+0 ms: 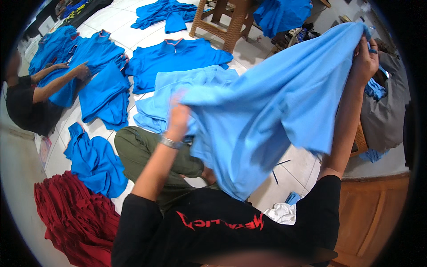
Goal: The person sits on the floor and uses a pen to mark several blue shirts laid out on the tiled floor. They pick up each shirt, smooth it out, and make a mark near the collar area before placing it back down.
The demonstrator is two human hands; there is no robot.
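Observation:
A light blue shirt [253, 110] hangs stretched between my two hands, its folds falling over my lap. My right hand [366, 61], raised at the upper right, grips one end of it. Bunched fabric is gripped by my left hand [179, 115], which is blurred and wears a band at the wrist. Beneath and beyond that hand lie folded light blue garments [196, 78] on the tiled floor. A brighter blue shirt [176, 58] with an orange-edged collar is spread flat behind them.
To the left, another person [28, 100] handles blue shirts [96, 53]. A dark red garment pile [73, 217] and a crumpled blue shirt [96, 163] lie nearby. A brown plastic stool [230, 28] stands beyond. At right are grey cloth [383, 110] and a wooden door [373, 213].

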